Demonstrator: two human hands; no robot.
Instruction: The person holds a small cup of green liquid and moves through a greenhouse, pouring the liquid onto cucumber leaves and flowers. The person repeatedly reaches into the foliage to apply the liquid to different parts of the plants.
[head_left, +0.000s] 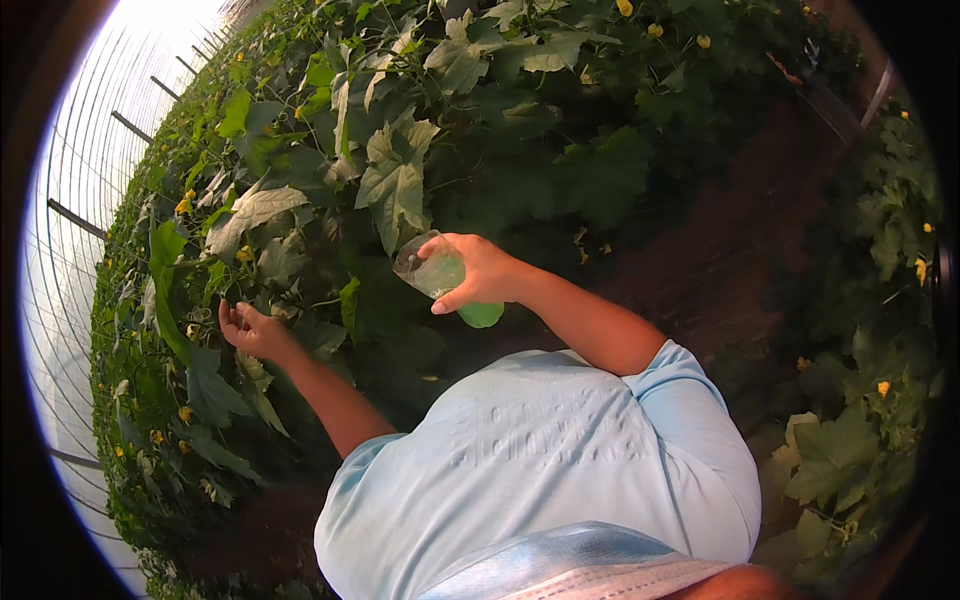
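Note:
My right hand (484, 270) is wrapped around a clear plastic cup (429, 264), tilted with its mouth towards the left. The cup's lower part is green, and small pale bits show inside near my thumb. My left hand (255, 330) is raised among the vines at the left, its fingers curled beside thin stems and a small pale yellow bloom (193, 331). Whether anything is pinched between those fingertips cannot be told. Large lobed green leaves (397, 180) hang just beyond the cup, and a yellow flower (244, 254) is above my left hand.
Dense climbing vines with yellow flowers (184, 204) rise ahead and to the left, against a translucent ribbed greenhouse wall (67, 247). Dark soil (720, 247) runs between the rows. More leafy plants (836, 454) stand at the right. A post (876, 94) leans at the upper right.

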